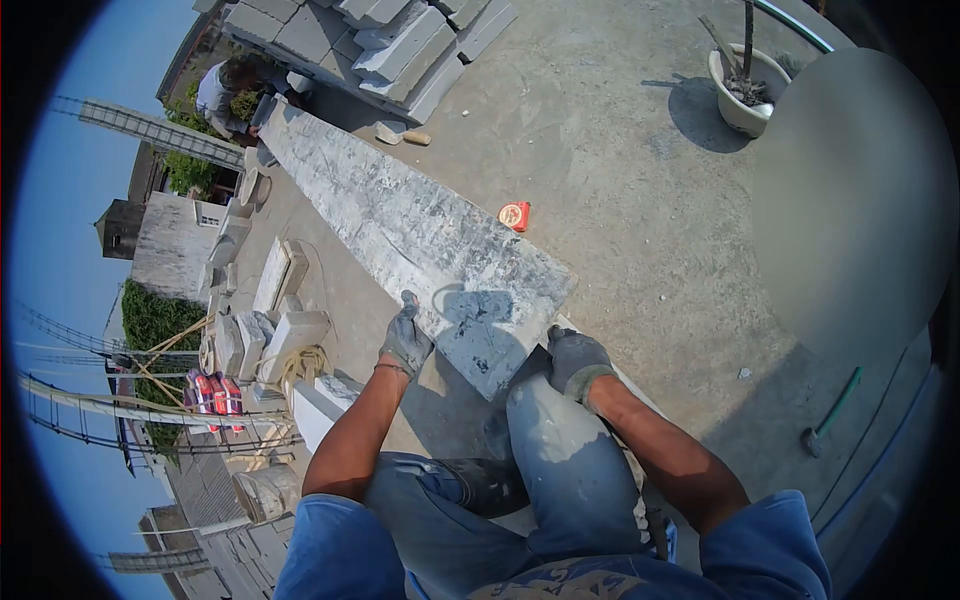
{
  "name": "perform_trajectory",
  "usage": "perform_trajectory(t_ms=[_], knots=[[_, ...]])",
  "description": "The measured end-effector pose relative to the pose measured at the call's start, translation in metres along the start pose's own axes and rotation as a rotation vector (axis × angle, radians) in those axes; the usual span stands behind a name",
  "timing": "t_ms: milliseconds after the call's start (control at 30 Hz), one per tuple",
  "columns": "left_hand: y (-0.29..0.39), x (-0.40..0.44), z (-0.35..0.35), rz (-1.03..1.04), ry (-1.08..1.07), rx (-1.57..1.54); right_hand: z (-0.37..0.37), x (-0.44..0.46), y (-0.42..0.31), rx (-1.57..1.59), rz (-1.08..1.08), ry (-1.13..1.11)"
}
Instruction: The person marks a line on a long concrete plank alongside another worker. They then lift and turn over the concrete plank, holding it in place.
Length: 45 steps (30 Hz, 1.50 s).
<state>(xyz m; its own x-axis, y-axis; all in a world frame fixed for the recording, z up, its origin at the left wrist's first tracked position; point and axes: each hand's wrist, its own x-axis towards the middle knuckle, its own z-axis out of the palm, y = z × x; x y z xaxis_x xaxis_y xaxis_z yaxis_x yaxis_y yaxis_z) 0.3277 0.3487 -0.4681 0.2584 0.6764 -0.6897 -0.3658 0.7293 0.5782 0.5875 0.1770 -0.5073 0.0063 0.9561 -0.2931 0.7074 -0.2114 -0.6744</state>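
A long, pale board [400, 215] with dark smears and white patches stretches from my knees to the far left. My left hand [405, 340], in a grey work glove, is closed on its left edge with the thumb up. At the near right end, my gloved right hand [578, 362] is closed against the board's end edge; its fingers are partly hidden. A dark piece shows beside that hand, its kind unclear. Another person [225, 98] crouches at the far end, hands close to the board.
A red tape measure [514, 216] lies on the concrete right of the board. Grey blocks [370, 45] are stacked at the far end. A planter [748, 90] stands at upper right, a green-handled hammer [832, 412] at lower right. Stone pieces [293, 335] lie at left.
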Motion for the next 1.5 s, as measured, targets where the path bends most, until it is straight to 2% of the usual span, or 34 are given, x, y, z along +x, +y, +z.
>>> perform_trajectory(t_ms=[33,200,267,367,467,567,600,633,700,833,900,933,967,1033,1067,1100,1167,1300,1367,1400,1433,1500], knots=[[0.002,0.001,0.007,-0.050,-0.056,0.000,-0.004,-0.002,-0.001,0.015,-0.007,-0.002],[-0.005,0.037,-0.031,-0.079,-0.027,-0.086,-0.023,-0.021,-0.012,-0.035,0.059,-0.080],[0.003,0.038,-0.026,-0.083,-0.028,-0.113,-0.030,-0.021,-0.020,-0.057,0.105,-0.112],[0.012,0.031,-0.022,-0.151,0.005,0.170,-0.024,-0.014,-0.021,-0.107,0.074,-0.136],[0.018,0.016,-0.014,0.085,0.137,0.222,-0.022,-0.010,-0.027,-0.121,0.113,-0.100],[0.020,0.000,-0.020,0.016,0.163,0.209,-0.027,-0.010,-0.023,-0.170,0.158,-0.204],[0.026,-0.004,-0.026,0.035,0.166,0.304,-0.030,-0.009,-0.017,-0.195,0.090,-0.214],[0.032,-0.007,-0.028,-0.006,0.137,0.264,-0.039,-0.003,-0.020,-0.221,0.017,-0.216],[0.044,-0.010,-0.037,-0.091,0.085,0.187,-0.052,0.001,-0.022,-0.223,0.027,-0.205],[0.042,-0.007,-0.033,0.124,0.114,0.259,-0.038,0.000,-0.011,-0.229,0.023,-0.197],[0.043,-0.017,-0.013,0.070,0.335,1.060,-0.028,0.003,0.000,-0.224,0.014,-0.198],[0.035,-0.012,-0.007,-0.068,0.456,0.767,-0.025,0.003,0.002,-0.230,0.029,-0.181],[0.029,-0.010,-0.012,-0.075,0.456,0.759,-0.029,0.005,-0.001,-0.232,0.048,-0.165],[0.015,-0.003,-0.025,0.138,0.409,0.653,-0.039,0.008,-0.005,-0.214,0.066,-0.171],[-0.002,0.061,-0.088,-0.173,0.496,0.351,-0.043,0.006,-0.010,-0.185,0.061,-0.156],[-0.005,0.058,-0.089,-0.185,0.495,0.353,-0.042,0.002,-0.014,-0.159,0.056,-0.140],[-0.005,0.050,-0.082,-0.067,0.237,0.281,-0.041,0.002,-0.021,-0.155,0.091,-0.164],[-0.003,0.032,-0.064,-0.102,0.149,0.127,-0.036,0.006,-0.015,-0.164,0.081,-0.214],[0.024,-0.017,0.000,-0.025,0.348,0.185,-0.034,0.006,-0.016,-0.162,0.075,-0.201],[0.020,-0.010,-0.011,-0.016,0.349,0.175,-0.033,0.006,-0.016,-0.147,0.073,-0.176],[0.011,0.004,-0.031,0.044,0.200,0.100,-0.034,0.005,-0.017,-0.152,0.062,-0.176],[-0.006,0.023,-0.056,0.125,0.054,0.026,-0.036,0.004,-0.023,-0.167,0.100,-0.144]])
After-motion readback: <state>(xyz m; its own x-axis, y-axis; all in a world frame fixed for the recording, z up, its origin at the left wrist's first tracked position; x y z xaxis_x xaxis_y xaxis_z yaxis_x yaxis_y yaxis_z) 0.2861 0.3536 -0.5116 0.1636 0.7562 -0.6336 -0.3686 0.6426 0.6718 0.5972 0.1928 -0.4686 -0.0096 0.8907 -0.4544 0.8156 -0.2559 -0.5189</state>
